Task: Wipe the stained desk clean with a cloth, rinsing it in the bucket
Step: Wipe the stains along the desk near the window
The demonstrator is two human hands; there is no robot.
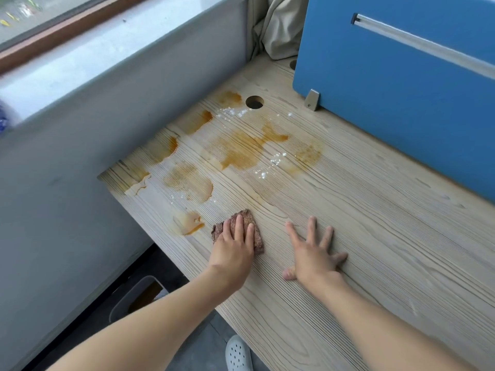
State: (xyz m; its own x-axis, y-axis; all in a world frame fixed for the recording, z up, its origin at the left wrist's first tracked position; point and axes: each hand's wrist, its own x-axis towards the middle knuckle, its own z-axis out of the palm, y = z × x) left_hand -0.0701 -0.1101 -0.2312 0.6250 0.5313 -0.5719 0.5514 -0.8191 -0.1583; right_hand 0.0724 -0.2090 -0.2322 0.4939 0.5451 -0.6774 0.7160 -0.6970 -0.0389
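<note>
Presently: left hand (232, 243) lies flat on the cloth (257, 236), fingers straight and close together, pressing it to the desk (375, 236) near the front edge. Nothing is pinched. Right hand (313, 255) is just beside it, palm down on bare wood, fingers spread, holding nothing.

Cloth: small, brown, folded, probably damp. Judged soft, light and limp, so it may bunch or slip under uneven pressure. Palm pressure over its middle suits wiping; gathering a free edge suits lifting it to rinse. The wood grain is ribbed, so stain may sit in the grooves.

Nearest orange stain (188, 223) is just left of the pressing hand. Larger stains (241, 148) and white powder (273, 159) lie beyond the fingertips. Bucket (136, 295) is on the floor, below and behind the left wrist. Cable hole (254, 102) and blue partition (401, 89) bound the far reach, and powder could be pushed into the hole.
</note>
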